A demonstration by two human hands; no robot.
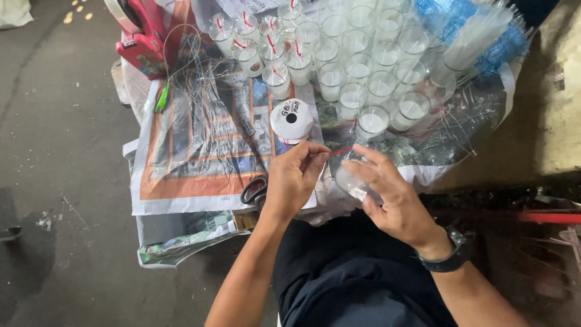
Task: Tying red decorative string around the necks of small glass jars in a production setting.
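**Listener:** What are your hands doing right now?

**Me:** My left hand (295,175) sits just below the centre of the frame, fingers curled in, thumb and forefinger pinched together on a thin red strip (341,151). The strip runs rightward from my fingertips toward my right hand (387,194), which is right of centre. That hand is cupped loosely around a small clear glass cup (350,179); its forefinger stretches out over the top while the other fingers are spread partly open. The cup sits low between my two hands, tilted, just over the near edge of the table.

**Listener:** And around them?

**Me:** Just above my left hand stands a white spool (291,119) with a dark hole in its top. Black-handled scissors (253,191) lie touching the left side of my left wrist. Everything rests on printed newspaper (181,175) spread across the table. Across the top of the frame stand rows of glass cups filled with white wax (363,66); those at upper left carry red strips. A loose tangle of thin wire (200,109) lies left of centre. A blue mesh bag (484,30) fills the upper right corner, and a black watch (451,253) is on my right wrist.
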